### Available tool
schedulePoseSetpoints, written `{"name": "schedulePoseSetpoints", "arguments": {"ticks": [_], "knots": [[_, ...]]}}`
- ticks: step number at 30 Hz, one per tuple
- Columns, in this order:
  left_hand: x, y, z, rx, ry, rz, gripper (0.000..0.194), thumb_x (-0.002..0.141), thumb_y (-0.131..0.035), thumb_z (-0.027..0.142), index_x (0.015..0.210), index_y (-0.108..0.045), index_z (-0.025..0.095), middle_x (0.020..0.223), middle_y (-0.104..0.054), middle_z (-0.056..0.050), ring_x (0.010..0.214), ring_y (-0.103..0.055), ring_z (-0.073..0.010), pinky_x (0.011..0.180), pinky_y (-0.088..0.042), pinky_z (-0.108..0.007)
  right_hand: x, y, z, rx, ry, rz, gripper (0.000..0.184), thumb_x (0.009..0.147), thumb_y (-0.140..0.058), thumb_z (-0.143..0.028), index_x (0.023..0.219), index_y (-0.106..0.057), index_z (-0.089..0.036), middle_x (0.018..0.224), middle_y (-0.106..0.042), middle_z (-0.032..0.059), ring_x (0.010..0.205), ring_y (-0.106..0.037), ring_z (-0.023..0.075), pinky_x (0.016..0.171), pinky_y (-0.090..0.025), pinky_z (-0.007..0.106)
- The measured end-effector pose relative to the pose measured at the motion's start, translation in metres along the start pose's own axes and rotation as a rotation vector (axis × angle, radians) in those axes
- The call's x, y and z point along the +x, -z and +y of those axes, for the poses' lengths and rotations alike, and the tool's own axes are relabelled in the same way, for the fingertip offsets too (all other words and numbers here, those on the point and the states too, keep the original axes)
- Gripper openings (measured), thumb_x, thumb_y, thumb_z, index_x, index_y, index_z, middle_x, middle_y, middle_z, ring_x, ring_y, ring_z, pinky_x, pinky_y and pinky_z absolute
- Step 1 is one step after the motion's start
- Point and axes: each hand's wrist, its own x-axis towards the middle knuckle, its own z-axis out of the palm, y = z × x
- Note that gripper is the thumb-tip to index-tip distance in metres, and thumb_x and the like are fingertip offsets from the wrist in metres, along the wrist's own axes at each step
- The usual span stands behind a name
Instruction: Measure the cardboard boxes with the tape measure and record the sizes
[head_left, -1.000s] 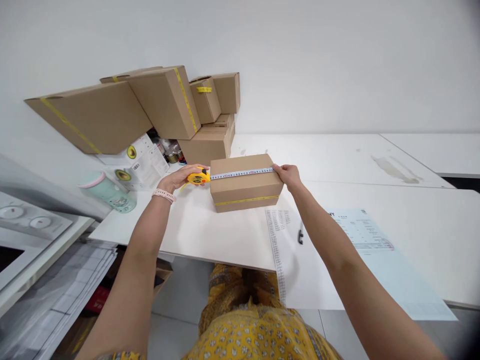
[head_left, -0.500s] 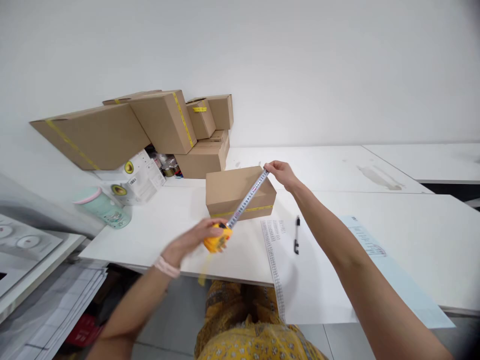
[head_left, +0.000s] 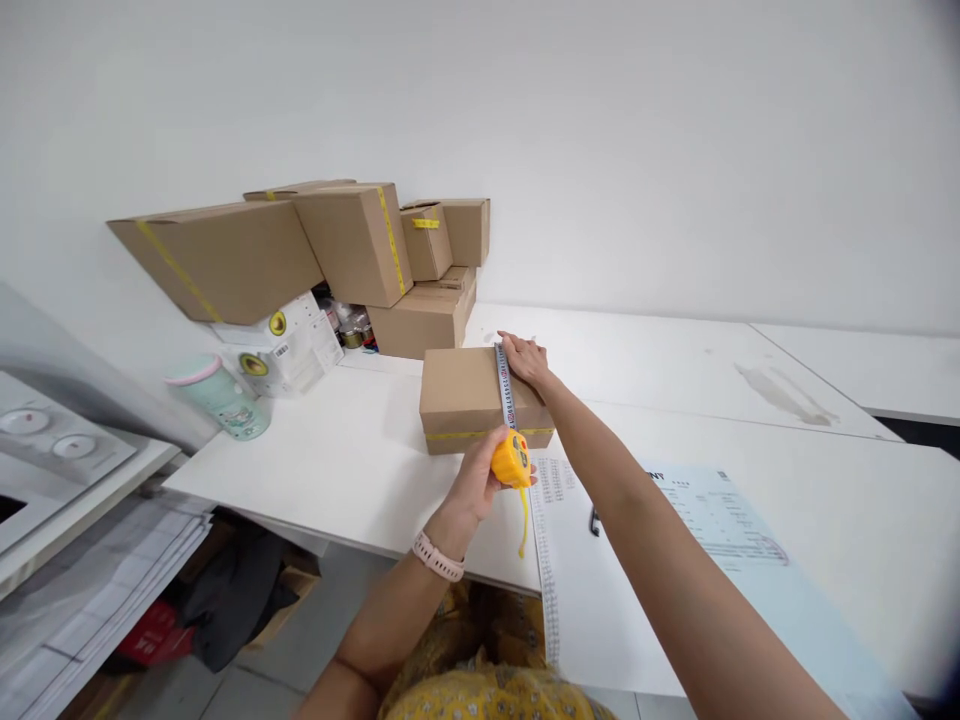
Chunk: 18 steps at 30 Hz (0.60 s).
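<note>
A yellow tape measure point(head_left: 511, 459) is gripped in my left hand point(head_left: 478, 475), just in front of a small cardboard box point(head_left: 461, 385). Its blade runs from the case across the top of the box to the far edge. There my right hand point(head_left: 528, 360) holds the blade's end, fingers over the box's back edge and thumb side against the tape. A yellow strap dangles below the case. Yellow tape lines the front face of the box. The tips of my right fingers are partly hidden behind the box.
Several cardboard boxes point(head_left: 349, 240) are stacked at the back left, above a white avocado-print box point(head_left: 292, 350). A mint tumbler point(head_left: 225, 400) stands nearby. A spiral notebook point(head_left: 592, 610), a pen point(head_left: 595, 521) and a light-blue sheet point(head_left: 750, 520) lie at the right.
Both hands have moved: the left to the right, the right leftward onto the box's back edge. The slanted tape blade now lies nearly straight front to back over the box top.
</note>
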Motion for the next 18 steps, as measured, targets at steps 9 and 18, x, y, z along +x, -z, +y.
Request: {"name": "schedulePoseSetpoints", "arguments": {"ticks": [9, 18], "knots": [[-0.001, -0.003, -0.005, 0.004, 0.019, 0.004, 0.043, 0.071, -0.079, 0.05, 0.088, -0.065, 0.014, 0.078, -0.068, -0.004, 0.063, -0.07, -0.021, 0.061, -0.062, -0.037, 0.004, -0.004, 0.003, -0.173, 0.023, -0.051, 0.059, 0.105, -0.014, -0.045, 0.124, -0.066, -0.026, 0.133, -0.067, 0.0112, 0.126, -0.052, 0.0343, 0.106, -0.036, 0.055], [-0.009, -0.013, -0.012, 0.021, -0.029, -0.008, 0.055, 0.06, -0.085, 0.059, 0.086, -0.062, 0.016, 0.077, -0.064, -0.002, 0.063, -0.066, -0.0181, 0.063, -0.061, -0.038, 0.0, -0.008, 0.002, -0.174, 0.039, -0.017, 0.057, 0.104, -0.016, -0.045, 0.112, -0.069, -0.025, 0.124, -0.07, 0.0122, 0.122, -0.055, 0.035, 0.103, -0.039, 0.054]]}}
